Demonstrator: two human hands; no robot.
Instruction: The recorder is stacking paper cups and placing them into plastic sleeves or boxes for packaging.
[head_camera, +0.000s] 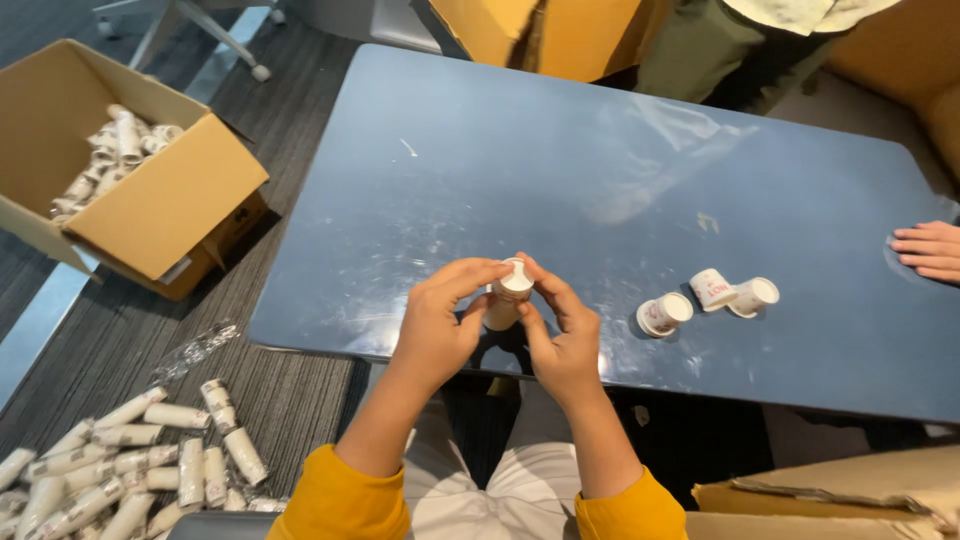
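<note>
- Yellow sleeves and pale trousers lie nearest, below the near edge of the dark blue rectangular desk (560, 170).
- A heap of white paper-wrapped cup rolls (130, 465) lies on the grey striped carpet, left of the desk's near corner, with a crumpled clear plastic wrapper (195, 350) just beyond it.
- A brown cardboard flap (850, 490) shows at the near right, below the desk's edge.
- The left hand (440, 325) is over the desk's near edge, its fingers pinching the small white paper cup stack (508, 295) from the left.
- The right hand (562, 335) pinches the same stack from the right, thumb and forefinger at the top rim; the stack is held upright between both hands, above the desk's near edge.
- Three small white paper cups (710, 298) lie tipped on the desk, right of the hands, two of them touching.
- Another person's hand (928, 250) rests flat at the desk's right edge.
- An open brown cardboard box (150, 190) holding more white rolls stands on the carpet left of the desk.
- Beyond the desk's far edge stand a person in olive trousers (700, 50) and tan cardboard (540, 35).
</note>
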